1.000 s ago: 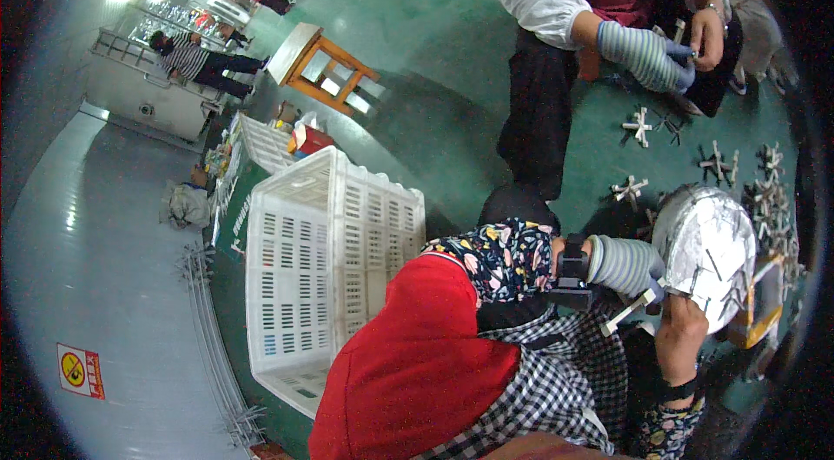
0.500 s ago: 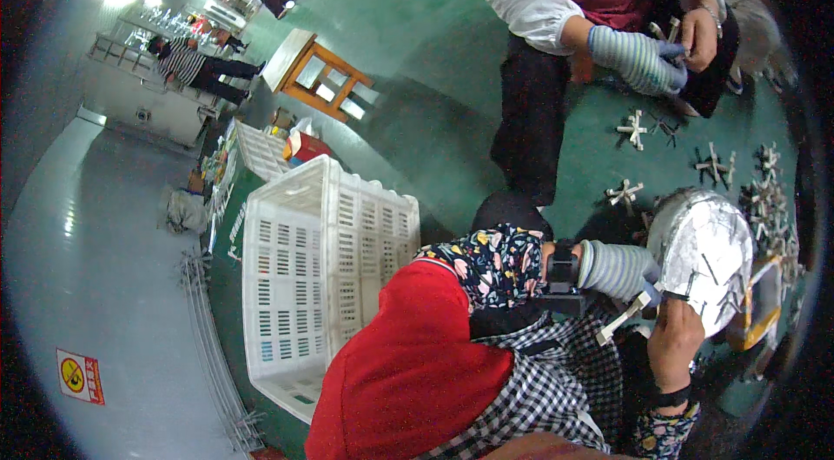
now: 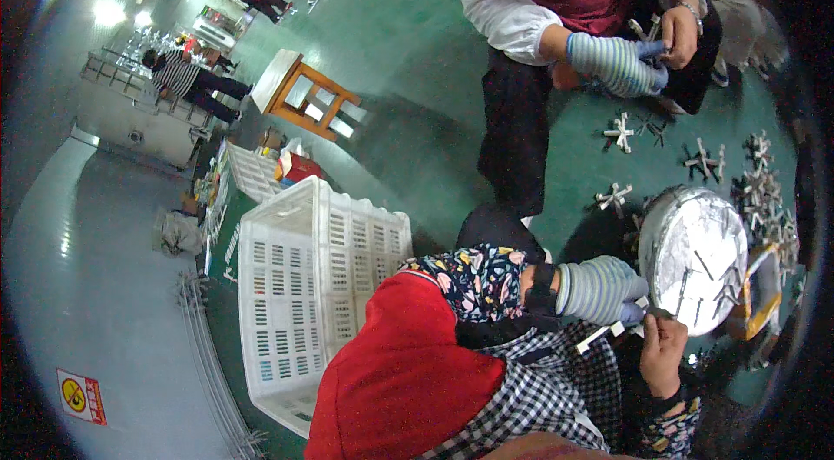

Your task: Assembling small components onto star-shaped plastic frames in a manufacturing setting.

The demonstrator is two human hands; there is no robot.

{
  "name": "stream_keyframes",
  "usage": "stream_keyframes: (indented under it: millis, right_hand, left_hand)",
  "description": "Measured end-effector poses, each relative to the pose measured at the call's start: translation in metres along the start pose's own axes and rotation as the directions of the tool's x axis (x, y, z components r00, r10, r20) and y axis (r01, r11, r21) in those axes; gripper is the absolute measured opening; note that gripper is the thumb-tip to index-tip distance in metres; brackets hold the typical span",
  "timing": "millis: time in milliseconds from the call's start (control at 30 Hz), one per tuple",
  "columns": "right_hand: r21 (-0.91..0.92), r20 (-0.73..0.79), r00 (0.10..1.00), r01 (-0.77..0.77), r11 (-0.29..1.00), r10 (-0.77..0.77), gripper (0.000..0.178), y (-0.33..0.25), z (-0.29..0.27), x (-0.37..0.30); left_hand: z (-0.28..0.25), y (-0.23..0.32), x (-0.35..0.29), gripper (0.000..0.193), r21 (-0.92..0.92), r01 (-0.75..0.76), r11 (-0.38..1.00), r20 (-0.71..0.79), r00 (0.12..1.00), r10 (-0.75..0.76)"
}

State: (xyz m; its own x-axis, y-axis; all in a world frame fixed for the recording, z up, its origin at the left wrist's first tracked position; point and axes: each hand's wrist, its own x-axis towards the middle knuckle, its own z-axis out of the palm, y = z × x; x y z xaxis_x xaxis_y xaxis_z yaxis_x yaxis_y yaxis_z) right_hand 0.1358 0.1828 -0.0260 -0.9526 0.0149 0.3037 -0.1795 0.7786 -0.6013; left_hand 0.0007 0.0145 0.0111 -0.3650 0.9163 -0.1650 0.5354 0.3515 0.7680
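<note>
My left hand (image 3: 601, 291), in a striped knit glove, is closed around a short white bar-like piece (image 3: 594, 339) that sticks out below the fingers above my lap. Close beside it, my bare right hand (image 3: 664, 354) has its thumb and finger pinched together by the gloved fingertips. Whatever sits in that pinch is too small to make out. Just beyond both hands stands a round foil-covered surface (image 3: 686, 238), with several thin dark pins (image 3: 698, 286) lying on it.
White cross-shaped pieces (image 3: 618, 132) lie on the green floor, with a heap (image 3: 760, 191) at the right. A yellow-edged frame (image 3: 764, 295) is beside the foil. A co-worker's gloved hand (image 3: 617, 65) works opposite. A white crate (image 3: 282, 286) and wooden stool (image 3: 304, 95) stand left.
My right hand has drawn back from the foil-covered surface to the gloved fingertips, now pinched. My left hand has turned slightly and still holds the white piece. The whole view has shifted a little.
</note>
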Motion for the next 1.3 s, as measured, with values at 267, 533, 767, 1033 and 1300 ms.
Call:
stream_keyframes:
  millis: [267, 533, 767, 1033, 1300]
  right_hand:
    - [0.551, 0.693, 0.550, -0.821, 0.149, 0.466, 0.006, 0.003, -0.005, 0.003]
    - [-0.038, 0.133, 0.981, -0.134, 0.990, 0.138, 0.026, -0.022, -0.010, 0.032]
    - [-0.281, 0.165, 0.982, -0.048, 0.958, 0.098, 0.032, -0.013, -0.022, 0.010]
    - [0.090, 0.014, 0.998, 0.055, 0.994, -0.057, 0.019, -0.006, -0.009, 0.021]
    - [0.468, 0.305, 0.895, -0.439, 0.767, 0.326, 0.011, -0.022, -0.011, 0.019]
  left_hand:
    - [0.009, -0.008, -0.008, 0.027, 0.314, -0.221, 0.923, -0.140, 0.951, 0.276]
    - [0.003, -0.012, 0.002, 0.030, -0.084, 0.028, 0.996, -0.114, 0.993, -0.038]
    - [0.011, -0.008, 0.011, 0.031, -0.228, -0.062, 0.972, 0.005, 0.998, 0.065]
    - [-0.006, 0.004, 0.001, 0.029, -0.261, 0.096, 0.961, 0.018, 0.995, -0.095]
    - [-0.004, -0.010, -0.003, 0.028, 0.018, -0.154, 0.988, -0.011, 0.988, 0.155]
